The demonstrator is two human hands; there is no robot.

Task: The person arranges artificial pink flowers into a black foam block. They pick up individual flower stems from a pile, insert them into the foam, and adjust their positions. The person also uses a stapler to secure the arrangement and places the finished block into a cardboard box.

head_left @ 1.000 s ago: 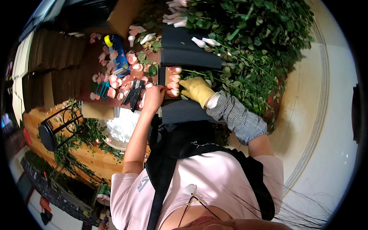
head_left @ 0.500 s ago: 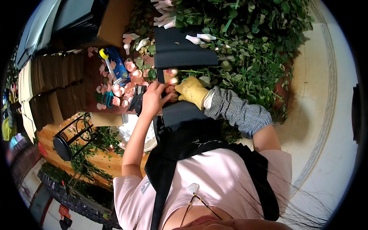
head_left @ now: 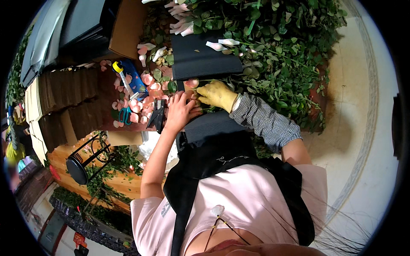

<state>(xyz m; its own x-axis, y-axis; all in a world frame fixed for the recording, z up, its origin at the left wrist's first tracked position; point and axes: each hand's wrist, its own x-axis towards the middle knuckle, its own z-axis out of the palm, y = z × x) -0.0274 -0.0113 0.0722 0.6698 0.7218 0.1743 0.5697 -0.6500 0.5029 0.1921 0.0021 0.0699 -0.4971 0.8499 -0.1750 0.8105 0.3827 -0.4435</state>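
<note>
Spreads left grip point(head_left: 181, 112) over pink roses point(head_left: 192, 83). Has gloved right grip point(head_left: 218, 96) alongside; cannot tell if pinching. Includes basin point(head_left: 172, 162) with white contents point(head_left: 148, 143).

Wears a matt, wrinkled yellow glove point(head_left: 218, 96), a woven, checked cloth sleeve point(head_left: 267, 121) and a matt black cloth apron point(head_left: 209, 153). Looks ribbed and matt on the dark sheet point(head_left: 211, 126) (rather like corrugated board), smooth on the pink rose point(head_left: 191, 83), papery on the brown cardboard stack point(head_left: 64, 91), wooden on the floor point(head_left: 130, 184).
</note>
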